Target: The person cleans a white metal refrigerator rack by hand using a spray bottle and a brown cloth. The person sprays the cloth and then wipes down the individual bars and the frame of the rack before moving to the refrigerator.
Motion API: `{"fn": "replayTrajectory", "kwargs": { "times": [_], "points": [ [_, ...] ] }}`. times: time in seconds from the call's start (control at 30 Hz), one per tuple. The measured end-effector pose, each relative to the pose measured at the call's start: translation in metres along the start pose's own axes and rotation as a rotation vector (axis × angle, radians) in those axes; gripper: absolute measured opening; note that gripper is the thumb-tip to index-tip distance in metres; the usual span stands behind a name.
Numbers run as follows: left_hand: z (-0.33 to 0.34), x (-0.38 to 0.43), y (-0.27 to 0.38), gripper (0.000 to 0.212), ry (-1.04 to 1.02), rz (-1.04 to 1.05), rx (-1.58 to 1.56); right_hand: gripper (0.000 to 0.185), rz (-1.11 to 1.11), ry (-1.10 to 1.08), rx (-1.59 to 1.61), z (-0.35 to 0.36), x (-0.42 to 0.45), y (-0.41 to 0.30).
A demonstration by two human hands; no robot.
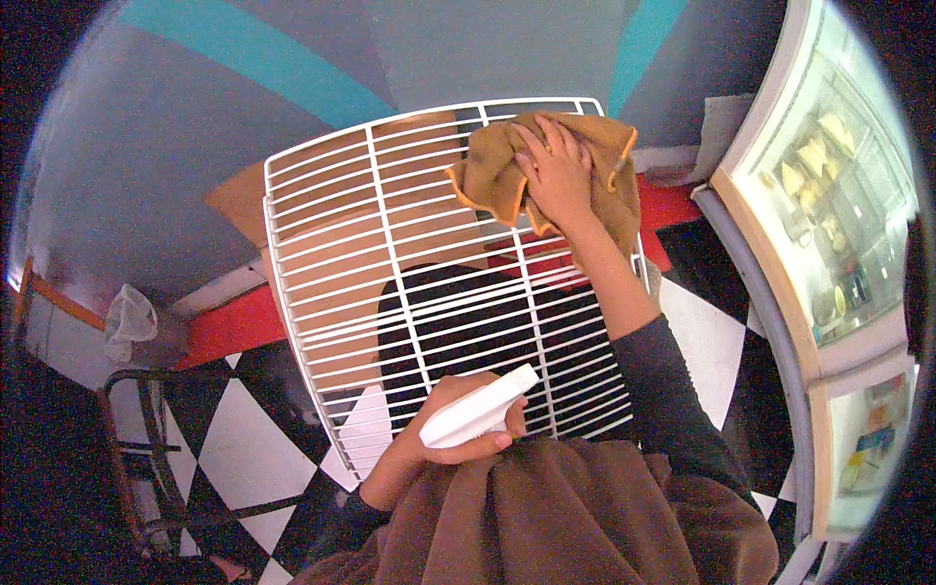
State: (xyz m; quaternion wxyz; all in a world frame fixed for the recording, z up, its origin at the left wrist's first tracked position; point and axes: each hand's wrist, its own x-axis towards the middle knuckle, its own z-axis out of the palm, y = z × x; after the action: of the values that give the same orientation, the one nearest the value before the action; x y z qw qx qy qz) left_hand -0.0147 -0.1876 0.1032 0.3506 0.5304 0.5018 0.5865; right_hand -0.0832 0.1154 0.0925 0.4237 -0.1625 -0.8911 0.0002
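A white wire shelf rack (pixel 395 267) stands tilted in front of me, its lower edge near my lap. My right hand (pixel 559 175) presses a brown cloth (pixel 490 164) with orange stitched edges onto the rack's upper right part. Its fingers are bent into the folds, and the cloth drapes past the rack's right rim. Close to my lap, my left hand (pixel 461 420) grips a white trigger spray bottle (pixel 479 409) by its head, over the lower wires. The bottle's body is hidden below the hand.
Brown cardboard (pixel 234 197) is behind the rack, by a grey wall (pixel 482 44) with teal stripes. A lit glass-fronted case (pixel 826 219) curves along the right. At left are a lined bin (pixel 135 325) and a black metal frame (pixel 150 409) on checkered floor (pixel 252 446).
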Motion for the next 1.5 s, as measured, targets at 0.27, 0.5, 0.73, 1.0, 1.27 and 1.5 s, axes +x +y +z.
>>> {"fn": "replayTrajectory", "kwargs": {
  "times": [0.27, 0.5, 0.73, 1.0, 1.27, 1.5],
  "points": [
    [0.003, -0.004, 0.005, 0.032, 0.018, -0.011, 0.006, 0.034, 0.104, 0.007, -0.086, -0.036, -0.047, -0.012],
    [0.008, -0.006, 0.015, 0.032, 0.054, 0.112, 0.222, 0.041, 0.034, -0.208, -0.113, -0.089, -0.160, -0.031],
    [0.009, -0.017, 0.014, 0.035, 0.025, 0.011, 0.066, 0.032, 0.020, -0.516, 0.008, -0.157, -0.282, -0.034],
    [0.017, -0.019, 0.023, 0.034, 0.059, -0.021, 0.023, 0.031, 0.647, 0.141, 0.539, -0.243, -0.203, 0.010],
    [0.024, 0.011, 0.020, 0.033, -0.009, 0.007, -0.078, 0.046, 0.149, 0.291, 0.249, -0.140, -0.094, 0.043],
    [0.012, 0.026, 0.012, 0.028, -0.158, 0.056, 0.065, 0.033, 0.354, 0.037, 0.035, -0.035, -0.036, 0.055]
  ]
}}
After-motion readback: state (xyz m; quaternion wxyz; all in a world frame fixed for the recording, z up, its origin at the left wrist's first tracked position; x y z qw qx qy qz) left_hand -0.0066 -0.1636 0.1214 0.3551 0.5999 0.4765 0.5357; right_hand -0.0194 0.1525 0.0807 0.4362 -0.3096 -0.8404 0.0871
